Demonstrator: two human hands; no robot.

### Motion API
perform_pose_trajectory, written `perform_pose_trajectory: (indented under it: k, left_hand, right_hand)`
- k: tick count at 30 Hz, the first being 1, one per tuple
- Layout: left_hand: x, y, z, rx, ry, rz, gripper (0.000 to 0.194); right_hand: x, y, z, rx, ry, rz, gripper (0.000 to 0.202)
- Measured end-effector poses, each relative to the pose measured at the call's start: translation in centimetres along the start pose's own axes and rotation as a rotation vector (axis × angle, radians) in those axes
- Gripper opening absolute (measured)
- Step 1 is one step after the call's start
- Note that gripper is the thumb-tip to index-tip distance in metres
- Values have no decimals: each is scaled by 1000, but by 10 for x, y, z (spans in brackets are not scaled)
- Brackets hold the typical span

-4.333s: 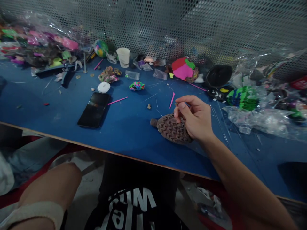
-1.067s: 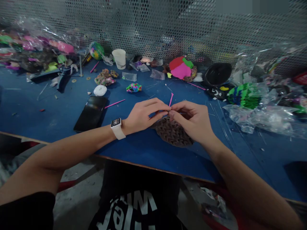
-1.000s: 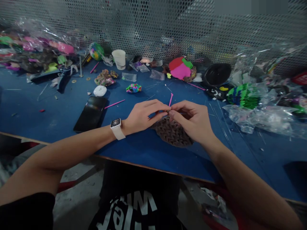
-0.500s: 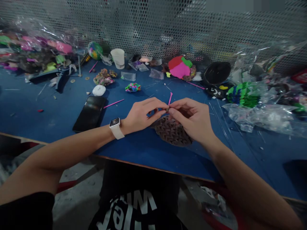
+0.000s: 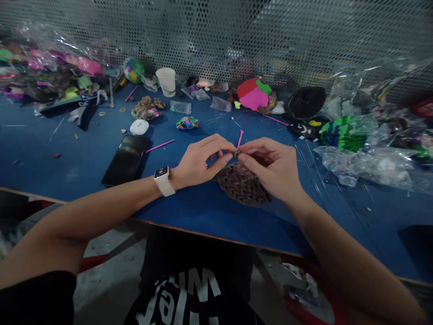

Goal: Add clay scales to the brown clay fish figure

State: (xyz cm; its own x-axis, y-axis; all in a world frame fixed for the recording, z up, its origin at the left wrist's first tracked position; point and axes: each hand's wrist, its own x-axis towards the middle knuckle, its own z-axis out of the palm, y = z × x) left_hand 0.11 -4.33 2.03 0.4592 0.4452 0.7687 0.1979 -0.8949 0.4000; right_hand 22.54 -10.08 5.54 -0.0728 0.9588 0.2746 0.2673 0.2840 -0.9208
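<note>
Between my fingertips, over the middle of the blue table, is a small brownish-green piece of clay. My left hand pinches it from the left with thumb and index finger. My right hand pinches it from the right, its other fingers curled. Just below lies a brown textured clay piece with a braided surface, partly covered by my right hand. A pink tool sticks up behind the fingertips; its lower end is hidden.
Left of my hands lie a black phone, a white case and another pink tool. Farther back stand a paper cup and a multicoloured clay lump. Plastic bags and thin clear rods are at right.
My fingertips have shifted slightly around the small clay piece, and more of it shows between them. The braided piece stays where it was.
</note>
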Motion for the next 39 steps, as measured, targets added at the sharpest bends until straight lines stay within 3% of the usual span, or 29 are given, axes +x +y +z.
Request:
perform_pose_trajectory:
  k: [16, 21, 25, 31, 35, 39]
  left_hand:
    - [0, 0, 2, -15, -16, 9, 14]
    - [-1, -2, 3, -8, -46, -18, 14]
    - [-3, -9, 6, 22, -184, -98, 17]
    - [-8, -12, 9, 142, -484, -214, 39]
    - [-8, -8, 7, 182, -540, -201, 53]
    - [-4, -4, 4, 172, -591, -239, 53]
  right_hand:
    - [0, -1, 0, -5, -15, -13, 28]
    - [7, 4, -10, -62, -31, -35, 27]
    - [17, 8, -28, -297, -38, -125, 13]
    - [24, 11, -43, -539, -337, -187, 15]
    - [26, 13, -46, -565, -444, -242, 18]
    - [26, 10, -49, -574, -503, -231, 18]
